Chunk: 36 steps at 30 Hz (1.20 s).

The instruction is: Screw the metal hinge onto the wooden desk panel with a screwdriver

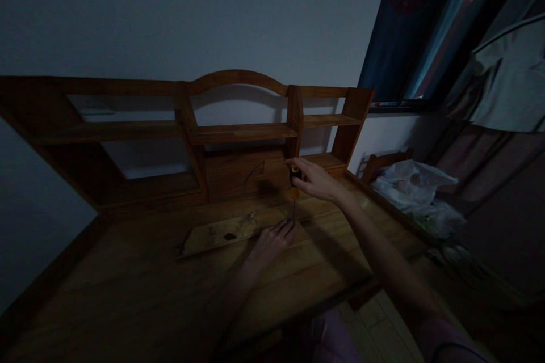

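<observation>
The screwdriver (293, 193) stands upright near the back of the desk (128, 295), its yellow-and-black handle up top and its thin shaft running straight down to the right end of a board (221, 232) that lies flat on the desktop. The right hand (317, 181) is closed around the handle from the right, fingers curled over it. The left hand (270, 241) rests low at the shaft's foot, fingertips touching or just beside the tip — the light is too dim to tell whether they pinch a screw there or only steady the tip, so whether those fingers are closed on anything I cannot say.

The board carries a dark mark and some pale fitting near its middle, too murky to identify. Behind it rises the desk's shelf unit (238, 133) with an arched top rail. Off to the right, a white bag (409, 184) sits past the desk's edge, and cloth hangs by the window (426, 28).

The risk, as I judge it: the tip could skip off under pressure and jab the left fingers so close by — poor light and a loose board would both invite that slip.
</observation>
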Motion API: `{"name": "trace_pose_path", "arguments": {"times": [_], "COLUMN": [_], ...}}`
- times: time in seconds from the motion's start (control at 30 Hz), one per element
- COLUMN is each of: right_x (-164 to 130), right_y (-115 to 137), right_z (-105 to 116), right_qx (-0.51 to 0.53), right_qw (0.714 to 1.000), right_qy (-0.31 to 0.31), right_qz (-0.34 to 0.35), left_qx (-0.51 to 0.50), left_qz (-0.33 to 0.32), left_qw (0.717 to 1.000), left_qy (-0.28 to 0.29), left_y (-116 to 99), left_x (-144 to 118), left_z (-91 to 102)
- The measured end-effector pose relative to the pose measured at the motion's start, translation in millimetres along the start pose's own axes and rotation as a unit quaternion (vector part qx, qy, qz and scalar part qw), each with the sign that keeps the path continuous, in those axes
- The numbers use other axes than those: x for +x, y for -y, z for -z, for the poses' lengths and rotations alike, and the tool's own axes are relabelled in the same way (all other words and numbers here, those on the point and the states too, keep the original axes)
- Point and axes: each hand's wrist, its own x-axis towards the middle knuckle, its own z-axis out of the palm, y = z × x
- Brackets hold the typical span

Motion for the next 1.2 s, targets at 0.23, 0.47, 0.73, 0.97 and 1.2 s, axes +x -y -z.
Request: {"name": "trace_pose_path", "arguments": {"times": [0.23, 0.47, 0.73, 0.97, 1.2], "right_x": [0.2, 1.2, 2.3, 2.1, 0.2], "right_y": [-0.1, -0.3, 0.3, 0.6, -0.8], "right_z": [-1.5, -0.5, -2.5, -2.3, -1.1], "right_qx": [-0.009, -0.001, 0.040, 0.003, 0.008], "right_qw": [1.000, 1.000, 0.999, 1.000, 1.000], "right_qy": [-0.007, 0.005, 0.012, 0.012, 0.016], "right_qz": [-0.016, -0.012, 0.024, -0.014, -0.003], "left_qx": [0.004, 0.005, 0.007, 0.004, 0.006], "left_qz": [0.004, 0.005, 0.001, 0.010, 0.011], "left_qw": [1.000, 1.000, 1.000, 1.000, 1.000], "left_qy": [0.006, 0.001, -0.005, 0.000, 0.010], "left_y": [-0.5, -1.0, -1.6, -1.9, -2.8], "left_x": [0.2, -1.0, -0.1, 0.4, 0.4], "left_z": [-0.5, -0.5, 1.3, 4.5, 2.2]}}
